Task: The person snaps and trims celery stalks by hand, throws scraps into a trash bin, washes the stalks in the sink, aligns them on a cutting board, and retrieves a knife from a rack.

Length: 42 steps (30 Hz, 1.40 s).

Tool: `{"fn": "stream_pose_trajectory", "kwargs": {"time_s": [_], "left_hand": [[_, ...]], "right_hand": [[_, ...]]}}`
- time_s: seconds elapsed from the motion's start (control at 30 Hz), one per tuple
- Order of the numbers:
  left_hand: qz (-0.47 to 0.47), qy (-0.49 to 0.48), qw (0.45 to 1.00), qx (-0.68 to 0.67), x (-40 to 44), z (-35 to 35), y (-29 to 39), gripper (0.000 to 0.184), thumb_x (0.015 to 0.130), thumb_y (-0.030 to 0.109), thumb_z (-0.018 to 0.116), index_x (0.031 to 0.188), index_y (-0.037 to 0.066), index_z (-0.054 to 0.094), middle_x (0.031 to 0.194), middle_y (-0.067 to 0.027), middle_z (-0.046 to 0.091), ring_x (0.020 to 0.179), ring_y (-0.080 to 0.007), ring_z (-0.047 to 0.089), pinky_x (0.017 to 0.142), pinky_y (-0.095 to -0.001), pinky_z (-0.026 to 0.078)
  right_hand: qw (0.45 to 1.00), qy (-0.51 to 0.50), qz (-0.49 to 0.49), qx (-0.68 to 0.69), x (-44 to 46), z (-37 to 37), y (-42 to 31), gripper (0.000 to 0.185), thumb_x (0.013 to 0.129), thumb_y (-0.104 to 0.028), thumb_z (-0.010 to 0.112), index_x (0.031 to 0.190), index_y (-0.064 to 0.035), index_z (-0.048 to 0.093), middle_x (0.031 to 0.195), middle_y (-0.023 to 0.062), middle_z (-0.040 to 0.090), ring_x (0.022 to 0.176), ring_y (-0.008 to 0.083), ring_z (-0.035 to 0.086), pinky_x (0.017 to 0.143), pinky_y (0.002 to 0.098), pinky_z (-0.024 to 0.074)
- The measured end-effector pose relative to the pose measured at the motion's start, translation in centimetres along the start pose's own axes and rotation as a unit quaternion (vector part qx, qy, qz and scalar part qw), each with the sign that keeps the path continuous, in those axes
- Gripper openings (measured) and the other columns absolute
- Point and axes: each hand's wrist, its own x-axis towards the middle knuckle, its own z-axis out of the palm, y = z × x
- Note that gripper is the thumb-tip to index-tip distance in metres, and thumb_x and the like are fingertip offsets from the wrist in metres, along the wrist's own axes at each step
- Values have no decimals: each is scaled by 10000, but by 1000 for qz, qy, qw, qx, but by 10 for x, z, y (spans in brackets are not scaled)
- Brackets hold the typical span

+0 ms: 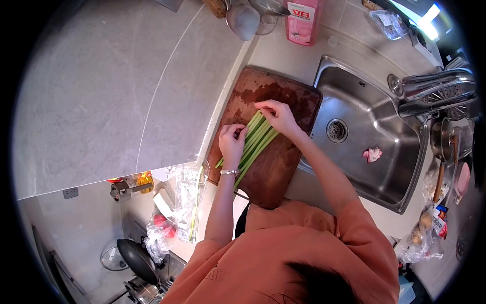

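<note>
A bundle of long green stalks [258,142] lies slantwise on a wet brown wooden cutting board [273,177]. My left hand [232,143], a bracelet at its wrist, rests along the bundle's left side, its fingers curled in against the stalks. At the far ends my right hand [277,117] bends over the bundle, with thumb and fingers closed on the tips. The undersides of both hands are hidden from above. No knife shows in either hand.
Right of the board is a steel sink [364,187] with a pinkish-white scrap [372,154] and a faucet [430,91]. A pink detergent bottle [302,23] and metal ladles [243,21] stand beyond. Plastic bags [187,197] lie at left, near a black wok [136,261].
</note>
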Motion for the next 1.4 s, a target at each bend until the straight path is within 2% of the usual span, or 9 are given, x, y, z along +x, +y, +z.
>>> {"fn": "stream_pose_trajectory", "kwargs": {"time_s": [0.17, 0.2, 0.3, 0.5, 0.57, 0.63, 1.2, 1.33, 1.4], "left_hand": [[13, -26, 998, 62, -6, -4, 0, 253, 732, 185, 679, 931, 43, 614, 912, -108, 546, 811, -228, 541, 725, -344, 444], [65, -8, 991, 117, -10, -6, 6, 338, 742, 225, 672, 1012, 41, 589, 1011, -132, 531, 914, -255, 524, 795, -369, 423], [133, -47, 973, 184, -26, -8, 28, 596, 781, 343, 615, 1237, 15, 415, 1283, -180, 369, 1196, -312, 334, 981, -430, 269], [130, -146, 947, 254, -48, 4, 33, 842, 809, 547, 464, 1321, -84, 246, 1415, -212, 199, 1333, -304, 152, 1072, -470, 92], [120, -136, 953, 242, -48, 9, 35, 841, 811, 539, 470, 1322, -88, 238, 1417, -214, 192, 1335, -300, 150, 1072, -471, 90], [115, -137, 954, 241, -48, 10, 38, 824, 822, 517, 468, 1330, -84, 221, 1422, -212, 179, 1339, -299, 131, 1075, -465, 77], [145, -97, 951, 255, -42, 21, 33, 659, 864, 380, 470, 1313, -64, 282, 1392, -207, 252, 1306, -320, 213, 1075, -422, 176], [137, -103, 951, 257, -43, 17, 39, 664, 855, 355, 487, 1306, -86, 277, 1397, -229, 224, 1310, -336, 192, 1084, -422, 152], [152, -101, 938, 294, -44, 11, 43, 676, 859, 378, 471, 1309, -83, 271, 1399, -221, 225, 1310, -329, 201, 1082, -416, 153]], "right_hand": [[978, 26, 83, 190, 4, -7, 7, 264, 891, -176, 510, 1080, -10, 590, 1058, 80, 617, 962, 115, 557, 847, 264, 439], [969, -28, 109, 221, 3, -11, 4, 426, 936, -329, 405, 1196, -6, 504, 1180, 105, 547, 1114, 164, 482, 969, 308, 349], [936, -102, 121, 313, 7, -15, -5, 584, 941, -460, 254, 1335, -35, 323, 1335, 141, 386, 1262, 229, 329, 1057, 341, 228], [930, -204, 104, 287, 15, -6, -3, 704, 899, -570, 151, 1398, -73, 160, 1422, 147, 230, 1337, 243, 150, 1090, 361, 88], [943, -280, 78, 161, 14, -7, -10, 738, 874, -614, 114, 1412, -109, 92, 1444, 149, 163, 1350, 242, 92, 1086, 389, 64], [923, -246, 132, 265, 14, -9, -16, 741, 875, -613, 115, 1412, -104, 82, 1450, 145, 142, 1350, 242, 90, 1086, 392, 65], [923, -201, 87, 317, 14, 2, -7, 745, 894, -574, 192, 1397, -33, 94, 1448, 148, 135, 1341, 243, 125, 1087, 360, 96], [949, -175, 82, 249, 13, -1, -22, 534, 958, -377, 259, 1312, 11, 353, 1361, 97, 370, 1275, 185, 297, 1058, 305, 198], [984, -119, 3, 135, 21, -7, -41, 395, 942, -256, 363, 1200, 19, 480, 1224, 110, 508, 1156, 187, 448, 987, 295, 316]]}}
